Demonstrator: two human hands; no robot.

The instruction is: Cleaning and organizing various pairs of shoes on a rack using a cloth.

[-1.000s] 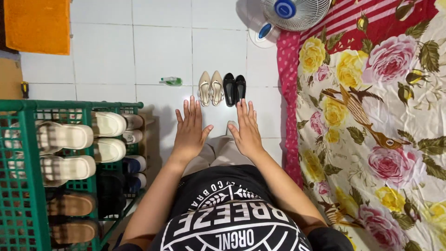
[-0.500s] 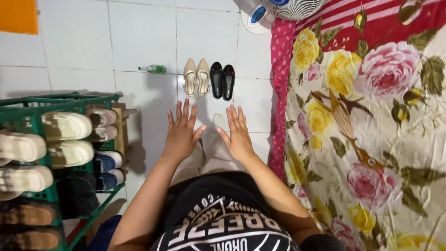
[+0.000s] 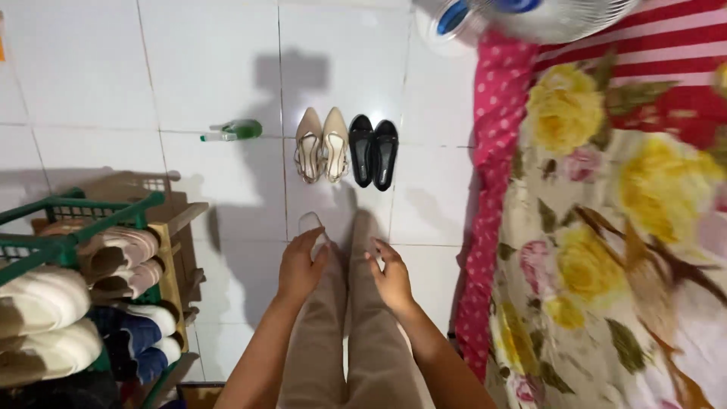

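The head view looked straight down over a white tiled floor [image 3: 212, 68], with the person's legs in beige trousers [image 3: 356, 333] stretched forward along it. The left hand [image 3: 301, 266] rested on the left knee, its fingers loosely curled together and bent downward over the leg; it gripped nothing that could be made out. The right hand [image 3: 392, 279] lay on the right leg just beside it, fingers slightly bent and a little apart, also holding nothing visible. Near the left fingertips a pale rounded shape showed at the end of the leg, too blurred to tell what it was. Ahead of the feet, apart from both hands, a pair of beige pointed heels [image 3: 322, 144] stood side by side on the tiles, and a pair of black flat shoes [image 3: 373, 150] stood just to their right, almost touching them. A green spray bottle [image 3: 233, 131] lay on its side to the left of the heels. At the left edge a green shoe rack [image 3: 76, 220] held white, brown and blue shoes on its shelves. On the right a flowered bedspread [image 3: 606, 250] with yellow and pink roses covered a mattress, and a white fan [image 3: 530, 15] with a blue hub stood at the top edge.
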